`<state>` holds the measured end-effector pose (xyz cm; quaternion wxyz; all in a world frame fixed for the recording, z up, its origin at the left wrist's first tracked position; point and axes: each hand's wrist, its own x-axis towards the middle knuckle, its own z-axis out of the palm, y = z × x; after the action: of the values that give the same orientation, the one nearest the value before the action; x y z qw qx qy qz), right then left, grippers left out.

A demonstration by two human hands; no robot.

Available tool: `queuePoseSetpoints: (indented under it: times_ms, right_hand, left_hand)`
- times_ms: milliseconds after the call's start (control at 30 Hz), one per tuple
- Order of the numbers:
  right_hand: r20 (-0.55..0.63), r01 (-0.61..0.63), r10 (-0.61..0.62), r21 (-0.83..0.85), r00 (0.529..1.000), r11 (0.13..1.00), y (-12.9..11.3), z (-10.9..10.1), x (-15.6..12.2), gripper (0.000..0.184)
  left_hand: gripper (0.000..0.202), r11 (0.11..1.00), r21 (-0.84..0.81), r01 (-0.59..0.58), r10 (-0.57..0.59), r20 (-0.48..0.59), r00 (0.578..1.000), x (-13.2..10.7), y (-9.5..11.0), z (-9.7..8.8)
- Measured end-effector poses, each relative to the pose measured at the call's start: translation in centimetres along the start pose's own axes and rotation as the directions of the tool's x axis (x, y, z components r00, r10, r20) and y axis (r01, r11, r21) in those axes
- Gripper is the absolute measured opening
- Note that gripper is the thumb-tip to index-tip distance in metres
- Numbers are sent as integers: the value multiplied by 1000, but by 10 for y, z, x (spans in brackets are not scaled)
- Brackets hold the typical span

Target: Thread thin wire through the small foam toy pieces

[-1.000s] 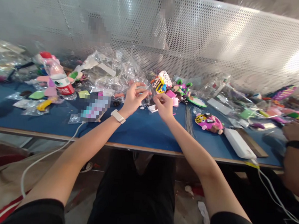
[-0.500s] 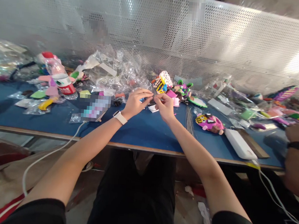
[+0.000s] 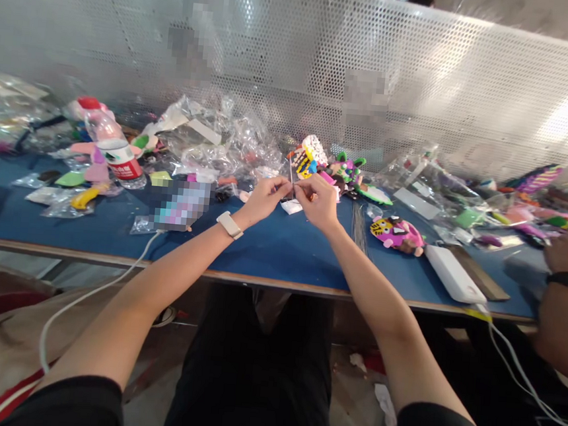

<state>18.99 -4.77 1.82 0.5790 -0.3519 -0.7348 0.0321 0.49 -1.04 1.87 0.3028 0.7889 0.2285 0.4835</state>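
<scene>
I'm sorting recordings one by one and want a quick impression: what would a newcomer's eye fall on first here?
Probably the left hand and right hand first, close together over the blue table near the middle of the picture. Next, perhaps, the bright pink toy on the table to their right, and the red-labelled bottle to their left. Beyond the table runs a wide perforated metal panel.
</scene>
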Motion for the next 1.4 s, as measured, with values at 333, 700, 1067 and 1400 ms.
queuePoseSetpoints:
  times_ms: [333,700,1067,1400]
  right_hand:
    - [33,-365,380,369,924,855,7,18,-1,29]
    - [21,-254,258,265,966,930,7,12,-1,21]
    - [42,-249,247,275,968,929,4,19,-5,23]
    - [38,-339,346,325,938,883,14,25,-5,28]
  left_hand:
    - [18,926,318,-203,234,-60,970,-6,1,-5]
    - [38,835,485,-260,320,-44,946,-6,-4,-12]
    - [47,912,-355,205,-214,15,977,6,-11,-6]
    - [39,992,-119,42,-63,-181,981,2,2,-13]
